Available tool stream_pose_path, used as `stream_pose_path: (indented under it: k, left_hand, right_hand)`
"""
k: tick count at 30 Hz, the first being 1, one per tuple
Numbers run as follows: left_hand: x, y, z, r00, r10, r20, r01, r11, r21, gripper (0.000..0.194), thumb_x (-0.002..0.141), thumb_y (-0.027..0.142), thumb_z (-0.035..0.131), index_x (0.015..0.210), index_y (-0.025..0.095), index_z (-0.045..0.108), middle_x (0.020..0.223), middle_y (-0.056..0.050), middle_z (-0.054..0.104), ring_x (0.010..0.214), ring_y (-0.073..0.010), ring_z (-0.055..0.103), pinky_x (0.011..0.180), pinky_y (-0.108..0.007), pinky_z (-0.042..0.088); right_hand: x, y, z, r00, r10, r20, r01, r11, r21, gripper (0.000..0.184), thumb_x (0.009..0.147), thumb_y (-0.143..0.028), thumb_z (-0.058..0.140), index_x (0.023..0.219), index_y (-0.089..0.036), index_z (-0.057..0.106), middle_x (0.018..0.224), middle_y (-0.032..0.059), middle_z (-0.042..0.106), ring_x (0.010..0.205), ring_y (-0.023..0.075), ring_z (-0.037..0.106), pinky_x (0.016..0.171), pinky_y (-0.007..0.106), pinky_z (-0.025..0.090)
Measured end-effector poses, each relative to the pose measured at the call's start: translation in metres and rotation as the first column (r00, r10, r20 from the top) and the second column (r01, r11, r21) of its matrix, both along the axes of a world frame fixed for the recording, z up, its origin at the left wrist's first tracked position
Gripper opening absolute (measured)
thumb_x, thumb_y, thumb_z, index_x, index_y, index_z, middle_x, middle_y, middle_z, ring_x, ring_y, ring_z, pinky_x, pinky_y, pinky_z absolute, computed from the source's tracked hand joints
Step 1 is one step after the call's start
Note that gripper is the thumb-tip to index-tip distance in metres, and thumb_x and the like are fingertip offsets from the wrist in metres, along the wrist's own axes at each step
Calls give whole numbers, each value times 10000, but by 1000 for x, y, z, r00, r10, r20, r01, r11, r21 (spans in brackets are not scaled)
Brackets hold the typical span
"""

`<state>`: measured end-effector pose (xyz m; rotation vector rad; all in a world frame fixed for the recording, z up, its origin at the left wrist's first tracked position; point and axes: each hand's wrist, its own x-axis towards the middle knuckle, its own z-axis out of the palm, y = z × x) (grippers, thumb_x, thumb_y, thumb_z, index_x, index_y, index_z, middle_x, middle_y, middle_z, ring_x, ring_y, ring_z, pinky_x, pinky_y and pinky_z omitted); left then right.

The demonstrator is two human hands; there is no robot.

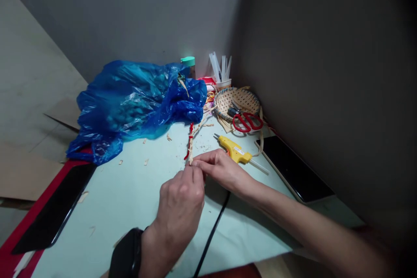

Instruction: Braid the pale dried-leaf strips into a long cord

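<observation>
My left hand [182,197], with a black watch at the wrist, is closed with its fingers curled near the table's middle. My right hand [224,170] meets it from the right, thumb and forefinger pinched together. From between their fingertips a pale, twisted straw strand [191,147] runs away from me towards the back of the table. A thin red cord [187,153] lies along its left side. The fingertips hide the strand's near end. Just beyond my right hand lies a yellow glue gun [236,149] with a clear stick in its rear.
A blue plastic bag [137,100] bulges at the back left. Red-handled scissors [243,122] rest against a woven basket [224,100] at the back right, near a cup of white sticks [223,82]. Dark flat devices lie at left [58,204] and right [289,165]. A black cable [213,230] crosses the front.
</observation>
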<state>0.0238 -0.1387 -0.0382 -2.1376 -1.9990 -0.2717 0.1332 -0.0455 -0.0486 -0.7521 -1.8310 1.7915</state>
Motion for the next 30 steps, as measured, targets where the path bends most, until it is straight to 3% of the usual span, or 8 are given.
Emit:
stream_pose_path:
  k: [9,12,15,19,21,24,26,30]
  left_hand:
    - [3,-18,-9,994,35,-104,-40,998,-45,519,781,-62,360,1229,20,609,831,-177,697,676,-242,663,549,-294,444]
    - [-3,-25,-7,999,1,32,1,999,-45,471,816,-3,406,1222,63,635,836,-173,715,667,-246,661,561,-309,442]
    - [-17,-23,5,933,-75,352,65,997,39,293,872,191,520,1096,159,706,827,-111,723,708,-232,652,639,-317,446]
    - [-34,-4,22,649,64,758,-72,997,-22,141,846,291,603,899,200,698,922,-68,688,861,-216,610,785,-310,430]
    - [-37,9,23,341,149,928,104,975,-195,191,816,278,644,990,198,654,945,-51,657,846,-185,587,814,-302,439]
    - [-35,23,17,-88,309,947,394,884,-252,233,781,278,693,970,166,617,771,-2,556,651,-107,507,638,-230,432]
    - [-35,27,13,-196,363,911,418,871,-257,248,773,294,711,948,153,606,705,33,473,520,-49,360,476,-176,295]
    - [-39,26,5,-195,381,904,345,889,-300,252,829,325,645,1007,156,589,722,9,538,470,-29,220,420,-174,138]
  right_hand:
    - [-3,-6,1,998,-61,24,62,997,-41,239,833,-292,558,720,-110,665,600,-23,530,523,64,421,525,206,310]
    - [-4,-7,-1,997,-76,21,77,996,-48,231,818,-302,575,694,-117,638,568,-42,481,508,59,365,510,208,278]
    - [-3,-7,0,995,-95,12,96,994,-61,240,814,-332,588,692,-126,601,547,-62,435,474,50,291,481,212,235]
    - [0,-8,6,997,-71,-9,71,997,-43,295,840,-393,586,700,-133,585,530,-65,401,458,55,284,455,216,208]
    - [1,-8,8,998,-56,-37,55,997,-46,308,856,-411,577,724,-133,591,534,-63,413,467,58,303,465,208,232]
    - [5,-6,11,999,-13,-47,13,1000,-1,264,886,-351,540,808,-120,639,598,-34,512,525,71,376,521,205,296]
    - [9,-3,15,1000,14,-5,-14,997,80,241,891,-313,528,861,-118,667,670,-10,571,575,83,417,553,211,316]
    - [16,0,21,987,77,143,-108,969,222,253,905,-307,505,868,-133,685,745,8,623,619,100,474,575,217,334]
